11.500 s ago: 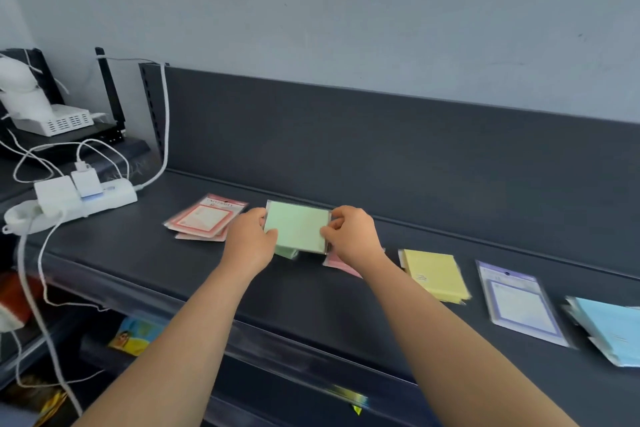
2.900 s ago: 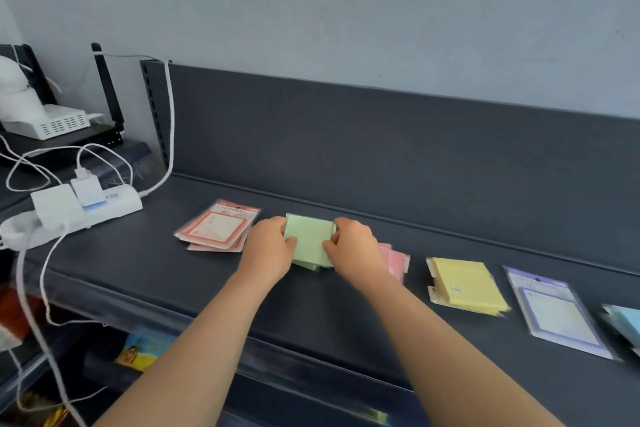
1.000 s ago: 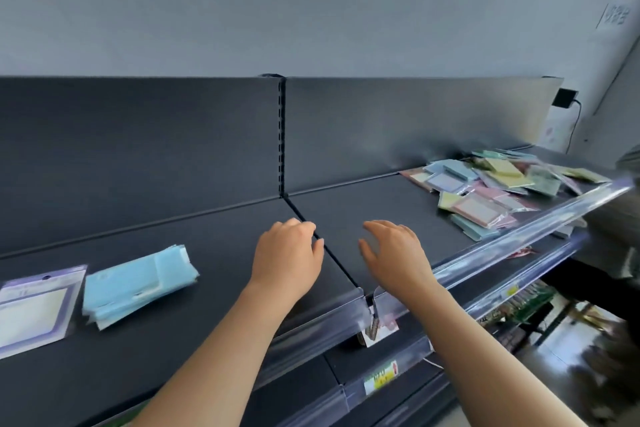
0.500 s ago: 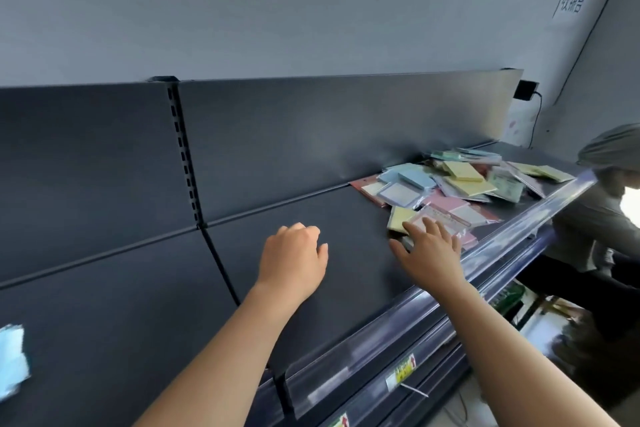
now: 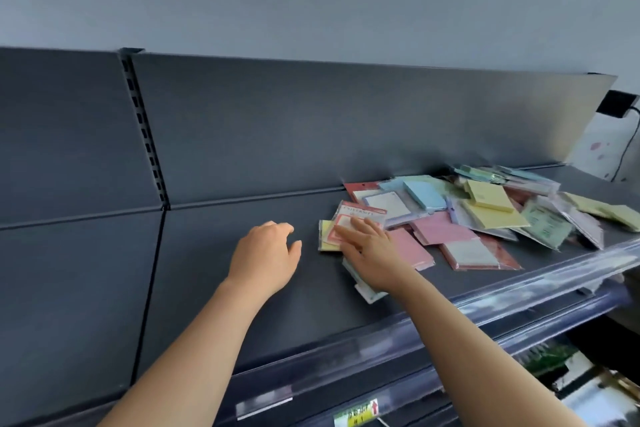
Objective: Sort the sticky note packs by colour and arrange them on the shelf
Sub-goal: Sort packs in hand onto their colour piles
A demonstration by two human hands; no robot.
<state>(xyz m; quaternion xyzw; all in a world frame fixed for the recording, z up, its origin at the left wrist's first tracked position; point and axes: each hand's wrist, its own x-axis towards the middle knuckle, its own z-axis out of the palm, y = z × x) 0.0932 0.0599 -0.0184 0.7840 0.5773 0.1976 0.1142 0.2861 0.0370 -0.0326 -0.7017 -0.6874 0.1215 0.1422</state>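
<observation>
**Pressing flat on a red-framed pack**

Nearest me, the left hand (image 5: 265, 255) is over the dark shelf (image 5: 311, 305), its grip loosely curled and holding nothing. Just right of it, the right hand (image 5: 367, 250) lays straight fingers on a red-framed pack (image 5: 360, 215), grip open. That pack rests on one yellow pack (image 5: 325, 239). Beyond, the heap of sticky note packs (image 5: 485, 215) covers the shelf's right end, all square, wrapped and pastel. Two pink packs (image 5: 440, 230) lie frontmost; the rest overlap too much to count.

l grip (image 5: 265, 253) fwd, palm down, loosely curled; r grip (image 5: 369, 250) further out, fingers straight, flat.
</observation>
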